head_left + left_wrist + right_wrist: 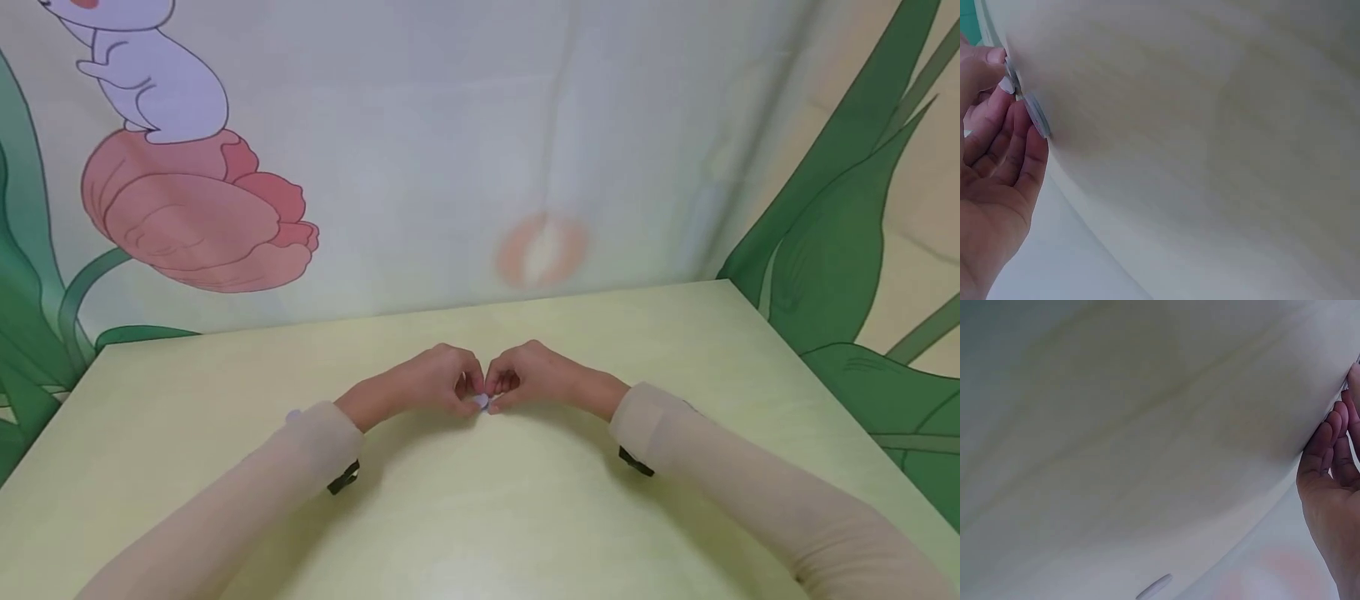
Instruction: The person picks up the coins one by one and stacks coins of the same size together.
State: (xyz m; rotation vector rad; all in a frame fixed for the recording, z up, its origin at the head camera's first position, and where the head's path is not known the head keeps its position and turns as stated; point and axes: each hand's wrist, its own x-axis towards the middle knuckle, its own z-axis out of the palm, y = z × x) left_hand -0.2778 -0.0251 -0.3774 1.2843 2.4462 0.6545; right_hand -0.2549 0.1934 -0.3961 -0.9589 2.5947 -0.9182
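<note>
Facing each other over the middle of the desk (pixel 480 517) in the head view, your left hand (pixel 442 379) and right hand (pixel 542 372) have their fingertips almost together, with a small pale disc (pixel 481 402) between them. Your left hand is curled, thumb and fingertips pinching the disc's left side; your right hand is bent the same way, thumb and forefinger drawn close on its right side. Beige sleeves (pixel 303 446) cover your forearms, and dark straps (pixel 636 461) show beneath the cuffs. A pale rounded piece (pixel 293 415) peeks out at the far edge of your left sleeve. Behind the desk hangs a curtain (pixel 420 183) printed with a white animal on a pink flower and, at the sides, green leaves. In the left wrist view, you have your fingers bent at the left edge; one grey disc (pixel 1010 76) sits by the thumb tip, and a second grey disc (pixel 1037 116) stands tilted against the fingertips below it. In the right wrist view, your right hand is cut by the right edge, fingers bent toward the thumb, their hold too hidden to make out there; a thin pale piece (pixel 1154 587) lies well apart, near the bottom.
</note>
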